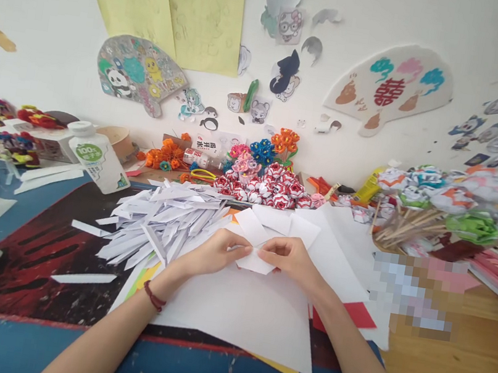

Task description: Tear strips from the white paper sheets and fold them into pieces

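Note:
Between my hands is a small piece of white paper, partly folded. My left hand pinches its left side, thumb and fingers closed together. On the right side, my right hand grips it the same way, the two thumbs nearly meeting. Just beyond my fingers lie several loose white paper pieces. Large white sheets spread under my wrists. To the left is a heap of folded white paper strips.
Single folded strips lie on the dark mat left of the heap. A white bottle stands at the back left. Red-and-white paper flowers line the wall. Flowers on sticks and a red paper are on the right.

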A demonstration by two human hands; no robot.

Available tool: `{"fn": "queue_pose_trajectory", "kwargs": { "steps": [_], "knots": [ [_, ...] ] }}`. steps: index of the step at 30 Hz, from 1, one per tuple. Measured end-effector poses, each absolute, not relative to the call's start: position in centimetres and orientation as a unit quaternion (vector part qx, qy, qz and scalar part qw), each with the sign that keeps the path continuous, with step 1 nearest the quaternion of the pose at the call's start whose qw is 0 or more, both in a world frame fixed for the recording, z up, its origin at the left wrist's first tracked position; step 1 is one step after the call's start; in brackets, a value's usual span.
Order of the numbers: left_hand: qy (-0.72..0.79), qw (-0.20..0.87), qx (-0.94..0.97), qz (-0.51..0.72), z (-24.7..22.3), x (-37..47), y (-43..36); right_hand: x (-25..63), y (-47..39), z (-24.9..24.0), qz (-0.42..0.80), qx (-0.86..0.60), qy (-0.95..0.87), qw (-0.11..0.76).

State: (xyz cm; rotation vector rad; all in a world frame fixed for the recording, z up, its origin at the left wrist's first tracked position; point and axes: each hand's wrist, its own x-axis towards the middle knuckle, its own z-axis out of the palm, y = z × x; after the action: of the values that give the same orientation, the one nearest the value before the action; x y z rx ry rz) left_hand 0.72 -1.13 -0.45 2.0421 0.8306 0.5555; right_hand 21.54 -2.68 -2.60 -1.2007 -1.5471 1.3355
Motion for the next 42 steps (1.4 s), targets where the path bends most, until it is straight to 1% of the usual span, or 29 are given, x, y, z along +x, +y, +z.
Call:
{"fn": "queue_pose_trajectory", "kwargs": {
  "steps": [7, 11, 15, 18, 23, 27, 30, 34, 37, 39, 42],
  "knots": [
    [0.363, 0.373, 0.822, 0.229, -0.5, 0.9, -1.0, 21.4, -2.7, -3.0, 0.529, -0.460, -0.606, 0.377],
    [0.378, 0.396, 0.803, 0.234, -0.8, 0.9, -0.7, 21.5, -2.8, -2.9, 0.525, -0.458, -0.606, 0.384],
    [0.356, 0.397, 0.810, 0.246, -0.9, 0.8, -0.7, 21.5, -2.7, -3.0, 0.524, -0.458, -0.610, 0.380],
    [0.342, 0.417, 0.808, 0.238, -0.9, 0.7, -0.6, 21.5, -2.6, -3.1, 0.523, -0.458, -0.613, 0.376],
    [0.335, 0.442, 0.801, 0.226, -1.0, 0.6, -0.4, 21.5, -2.5, -3.1, 0.518, -0.470, -0.620, 0.355],
    [0.358, 0.430, 0.797, 0.227, -1.6, 0.6, -0.4, 21.7, -2.3, -3.2, 0.510, -0.478, -0.628, 0.343],
    [0.388, 0.379, 0.808, 0.230, -1.8, 0.6, -0.3, 21.8, -2.0, -3.4, 0.476, -0.493, -0.632, 0.362],
    [0.467, 0.276, 0.786, 0.296, -1.8, 0.6, 0.1, 22.2, -1.6, -3.4, 0.406, -0.518, -0.624, 0.421],
    [0.496, 0.248, 0.768, 0.321, -1.9, 0.9, 0.2, 22.4, -1.6, -3.2, 0.339, -0.556, -0.607, 0.456],
    [0.481, 0.264, 0.779, 0.302, -2.0, 1.4, -0.1, 22.3, -1.7, -3.0, 0.342, -0.563, -0.588, 0.469],
    [0.456, 0.287, 0.796, 0.277, -2.4, 2.5, -0.8, 21.9, -1.9, -2.8, 0.418, -0.530, -0.548, 0.495]
  ]
}}
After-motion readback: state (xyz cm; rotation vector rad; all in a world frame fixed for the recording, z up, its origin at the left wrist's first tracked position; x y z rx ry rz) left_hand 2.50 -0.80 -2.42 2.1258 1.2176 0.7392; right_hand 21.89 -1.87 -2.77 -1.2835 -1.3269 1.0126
